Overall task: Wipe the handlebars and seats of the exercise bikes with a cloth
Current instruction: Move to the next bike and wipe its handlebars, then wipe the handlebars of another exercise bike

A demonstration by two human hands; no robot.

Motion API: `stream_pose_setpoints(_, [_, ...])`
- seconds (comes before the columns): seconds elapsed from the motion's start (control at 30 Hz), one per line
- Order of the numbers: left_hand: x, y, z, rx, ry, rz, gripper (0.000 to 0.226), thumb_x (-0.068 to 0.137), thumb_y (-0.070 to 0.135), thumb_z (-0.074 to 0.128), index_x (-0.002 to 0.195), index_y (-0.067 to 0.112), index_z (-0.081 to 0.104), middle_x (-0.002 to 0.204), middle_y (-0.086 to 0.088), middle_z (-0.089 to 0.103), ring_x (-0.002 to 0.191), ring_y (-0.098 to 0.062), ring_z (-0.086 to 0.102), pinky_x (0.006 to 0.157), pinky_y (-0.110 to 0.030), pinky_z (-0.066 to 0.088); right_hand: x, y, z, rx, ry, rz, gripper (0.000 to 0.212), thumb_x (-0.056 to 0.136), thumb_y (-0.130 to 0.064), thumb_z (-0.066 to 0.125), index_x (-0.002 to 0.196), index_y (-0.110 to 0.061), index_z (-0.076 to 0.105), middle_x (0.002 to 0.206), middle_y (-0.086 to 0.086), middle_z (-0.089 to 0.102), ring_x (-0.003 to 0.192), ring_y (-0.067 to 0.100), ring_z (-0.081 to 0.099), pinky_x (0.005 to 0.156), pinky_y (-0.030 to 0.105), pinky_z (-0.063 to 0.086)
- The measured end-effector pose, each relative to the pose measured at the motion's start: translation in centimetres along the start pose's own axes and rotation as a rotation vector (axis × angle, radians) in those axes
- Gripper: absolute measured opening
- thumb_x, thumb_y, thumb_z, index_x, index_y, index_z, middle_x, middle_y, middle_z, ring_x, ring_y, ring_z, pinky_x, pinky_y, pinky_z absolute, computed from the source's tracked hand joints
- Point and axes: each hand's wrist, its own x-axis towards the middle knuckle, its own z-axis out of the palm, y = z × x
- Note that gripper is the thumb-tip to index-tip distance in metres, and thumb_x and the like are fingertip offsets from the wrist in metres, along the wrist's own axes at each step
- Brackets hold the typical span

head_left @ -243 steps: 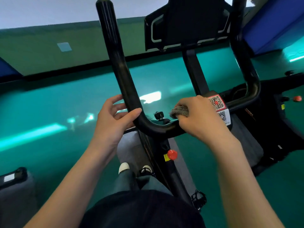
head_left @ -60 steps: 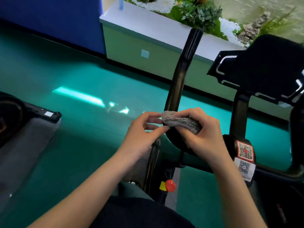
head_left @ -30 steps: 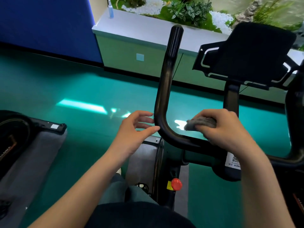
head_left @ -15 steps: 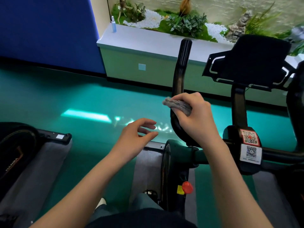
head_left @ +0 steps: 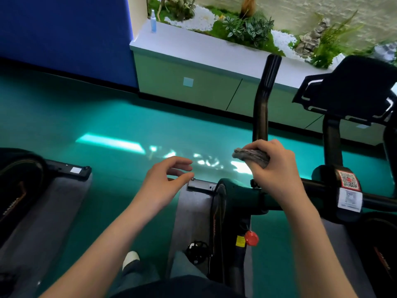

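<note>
Gripping the grey cloth (head_left: 251, 157) with curled fingers, the right hand (head_left: 277, 166) presses it round the foot of the left upright of the handlebar (head_left: 263, 104), so the wiping of this bar looks to be under way. The left hand (head_left: 165, 179) hovers apart from the bar, fingers loosely spread, holding nothing. Next, I judge, the cloth should slide up the upright to its tip, kept snug. A second ago the cloth lay on the level part; it has since come round to the bend, while the left hand has stayed off
</note>
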Motion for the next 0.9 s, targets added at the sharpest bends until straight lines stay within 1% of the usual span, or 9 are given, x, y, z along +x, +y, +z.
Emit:
stream_pose_setpoints(0.1, [-0.6,-0.4,-2.9,0.015,0.048,-0.003,0.024,0.083,0.009,0.067,0.088,0.032,0.063,0.09,0.011,0.07,0.083,-0.007,0.062,0.069,-0.012,0.045,-0.8,-2.7,2.4,0.289,0.061,0.107,0.017,0.08,-0.009,0.071,0.083,-0.026,0.068,0.071,-0.001,0.062,0.061,0.014,0.056,0.061,0.023,0.042])
stream_pose_setpoints(0.17, [-1.1,-0.8,-5.3,0.036,0.084,-0.008,0.023,0.083,0.01,0.067,0.088,0.032,0.063,0.09,0.011,0.069,0.084,-0.007,0.062,0.07,-0.014,0.045,-1.1,-5.3,4.6,0.516,0.06,0.168,0.014,0.081,-0.008,0.071,0.083,-0.021,0.069,0.063,-0.002,0.062,0.054,0.015,0.054,0.052,0.023,0.042])
stream_pose_setpoints(0.2, [-1.4,-1.0,-6.6,0.053,0.102,-0.008,0.023,0.083,0.011,0.067,0.089,0.033,0.063,0.091,0.011,0.069,0.085,-0.006,0.062,0.07,-0.014,0.045,-1.2,-6.5,5.8,0.563,0.058,0.171,0.015,0.081,-0.006,0.07,0.082,-0.021,0.069,0.064,-0.002,0.062,0.054,0.013,0.055,0.051,0.022,0.043])
stream_pose_setpoints(0.37, [-3.0,-2.9,-14.1,0.272,0.17,0.014,0.017,0.084,0.018,0.066,0.096,0.029,0.063,0.1,0.015,0.066,0.085,0.003,0.059,0.078,-0.021,0.046,-1.5,-12.9,11.0,0.622,-0.016,0.104,0.017,0.081,-0.004,0.069,0.081,-0.021,0.068,0.063,0.007,0.064,0.046,0.011,0.052,0.044,0.019,0.043])
stream_pose_setpoints(0.47, [-4.2,-4.5,-18.7,0.435,0.212,0.025,0.02,0.086,0.024,0.065,0.105,0.023,0.063,0.106,0.011,0.062,0.092,-0.006,0.059,0.084,-0.024,0.042,-1.5,-16.1,13.6,0.613,-0.058,0.069,0.024,0.081,-0.001,0.067,0.079,-0.024,0.067,0.06,0.004,0.062,0.044,0.012,0.051,0.043,0.02,0.041])
stream_pose_setpoints(0.57, [-5.6,-6.0,-22.9,0.59,0.24,0.036,0.027,0.088,0.029,0.062,0.113,0.018,0.061,0.104,0.008,0.057,0.101,-0.015,0.055,0.092,-0.03,0.04,-1.4,-19.1,16.2,0.623,-0.101,0.051,0.026,0.081,0.0,0.065,0.079,-0.025,0.067,0.054,-0.004,0.059,0.041,0.013,0.05,0.043,0.019,0.04])
stream_pose_setpoints(0.63, [-6.6,-6.9,-25.4,0.706,0.258,0.029,0.033,0.09,0.033,0.058,0.118,0.015,0.059,0.11,0.003,0.058,0.109,-0.02,0.052,0.098,-0.033,0.038,-1.5,-21.0,17.8,0.641,-0.144,0.039,0.025,0.082,0.001,0.064,0.08,-0.024,0.068,0.051,-0.005,0.057,0.04,0.013,0.049,0.042,0.019,0.039])
stream_pose_setpoints(0.73, [-8.5,-8.6,-28.4,0.834,0.277,-0.065,0.042,0.092,0.04,0.052,0.127,0.017,0.052,0.129,0.002,0.053,0.12,-0.02,0.046,0.101,-0.036,0.035,-1.8,-23.4,20.2,0.677,-0.239,0.012,0.028,0.082,0.003,0.063,0.08,-0.025,0.068,0.048,-0.002,0.054,0.038,0.014,0.046,0.04,0.021,0.038])
stream_pose_setpoints(0.9, [-11.1,-11.7,-32.1,0.953,0.323,-0.287,0.053,0.094,0.05,0.042,0.138,0.021,0.042,0.142,0.006,0.044,0.131,-0.014,0.037,0.105,-0.031,0.03,-1.4,-25.5,23.1,0.722,-0.408,0.029,0.026,0.084,0.0,0.061,0.081,-0.024,0.069,0.045,0.0,0.048,0.035,0.015,0.038,0.039,0.016,0.03])
